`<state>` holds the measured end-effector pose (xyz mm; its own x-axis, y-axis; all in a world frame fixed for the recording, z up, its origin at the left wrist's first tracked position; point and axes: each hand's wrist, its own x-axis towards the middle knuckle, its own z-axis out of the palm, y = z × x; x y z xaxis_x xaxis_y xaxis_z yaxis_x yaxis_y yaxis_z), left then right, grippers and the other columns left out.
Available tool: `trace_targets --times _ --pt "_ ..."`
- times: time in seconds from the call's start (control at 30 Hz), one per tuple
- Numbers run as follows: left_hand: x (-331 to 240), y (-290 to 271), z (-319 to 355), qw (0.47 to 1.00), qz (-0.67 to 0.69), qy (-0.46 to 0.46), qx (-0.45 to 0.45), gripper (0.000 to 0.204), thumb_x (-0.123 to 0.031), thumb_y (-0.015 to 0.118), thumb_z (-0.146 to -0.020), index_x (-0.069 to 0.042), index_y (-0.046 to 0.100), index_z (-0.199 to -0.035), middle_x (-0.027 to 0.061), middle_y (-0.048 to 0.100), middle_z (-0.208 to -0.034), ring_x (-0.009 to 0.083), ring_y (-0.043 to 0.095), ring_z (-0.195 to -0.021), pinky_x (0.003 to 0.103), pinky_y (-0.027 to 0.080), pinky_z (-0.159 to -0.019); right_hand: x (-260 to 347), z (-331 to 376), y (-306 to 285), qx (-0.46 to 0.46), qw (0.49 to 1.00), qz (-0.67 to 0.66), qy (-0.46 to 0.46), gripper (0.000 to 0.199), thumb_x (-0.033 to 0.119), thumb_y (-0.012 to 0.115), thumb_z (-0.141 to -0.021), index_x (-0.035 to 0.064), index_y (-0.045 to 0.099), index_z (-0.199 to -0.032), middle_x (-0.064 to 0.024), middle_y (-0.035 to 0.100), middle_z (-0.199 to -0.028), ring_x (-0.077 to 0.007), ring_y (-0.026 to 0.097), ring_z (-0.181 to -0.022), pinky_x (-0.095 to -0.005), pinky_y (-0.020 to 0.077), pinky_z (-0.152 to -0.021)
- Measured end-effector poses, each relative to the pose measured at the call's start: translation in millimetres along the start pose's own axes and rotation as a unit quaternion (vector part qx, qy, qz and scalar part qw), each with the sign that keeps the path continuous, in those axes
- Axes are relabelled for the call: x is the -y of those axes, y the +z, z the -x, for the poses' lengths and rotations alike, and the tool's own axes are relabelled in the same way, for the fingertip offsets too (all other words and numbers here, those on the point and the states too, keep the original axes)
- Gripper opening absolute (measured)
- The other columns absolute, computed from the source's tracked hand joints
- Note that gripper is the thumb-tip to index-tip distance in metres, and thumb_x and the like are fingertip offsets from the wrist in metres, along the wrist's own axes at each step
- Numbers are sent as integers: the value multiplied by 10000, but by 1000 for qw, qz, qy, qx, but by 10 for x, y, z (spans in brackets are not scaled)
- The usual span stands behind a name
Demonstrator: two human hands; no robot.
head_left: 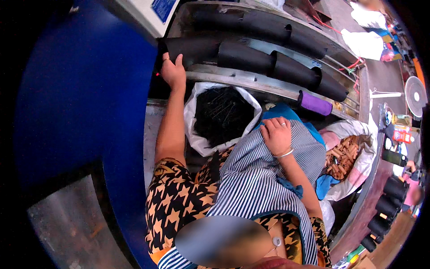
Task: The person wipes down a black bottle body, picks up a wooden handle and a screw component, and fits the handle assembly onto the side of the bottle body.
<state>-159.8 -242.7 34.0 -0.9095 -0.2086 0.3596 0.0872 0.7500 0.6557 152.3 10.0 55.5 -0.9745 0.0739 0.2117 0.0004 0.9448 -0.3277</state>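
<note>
- Far left, a large blue panel [85, 103] fills the edge of the view
- Left hand [174, 72] at the left end of the nearer row of black sleeves, touching the leftmost black sleeve [195, 50] — thumb raised apart against its side, the other fingers partly hidden at its end, so I cannot tell whether they pinch it
- That sleeve lies sideways, end to end with the other black sleeves [246, 58], in two rows along a metal trough [251, 81]
- Below the trough, an open white sack [191, 114] holding a tangle of thin black pieces [219, 110]
- Right hand [276, 134] resting palm down on the striped apron [251, 184] over the lap — fingers slightly spread, holding nothing, a bracelet [285, 153] at the wrist
- Just beyond it, a purple roll [316, 103] by the trough's near edge
- Further right, a second sack [368, 154] with small brown tubes [344, 157]
- At the right, black cylinders [387, 206] in a line, and a round fan [415, 95] above
</note>
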Motion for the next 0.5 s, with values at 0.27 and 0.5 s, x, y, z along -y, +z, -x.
trace_targets --times 0.27,0.5 --pt "425 575 -935 978 53 -16 202 498 -268 723 -830 -23 545 -1226 165 629 -1163 330 601 -1074 411 460 -910 -11 -5 61 -15 1000 -22 -9 123 205 648 -818 91 651 -772 -47 623 -739 -236 581 -780 -386 440 -712" --pt "872 1259 -1439 952 155 90 246 552 -200 727 -813 13 530 -1283 218 550 -1296 352 529 -1177 394 414 -1006 -167 94 94 -53 998 -9 22 125 172 627 -775 109 601 -670 -94 597 -669 -283 589 -692 -456 456 -630"
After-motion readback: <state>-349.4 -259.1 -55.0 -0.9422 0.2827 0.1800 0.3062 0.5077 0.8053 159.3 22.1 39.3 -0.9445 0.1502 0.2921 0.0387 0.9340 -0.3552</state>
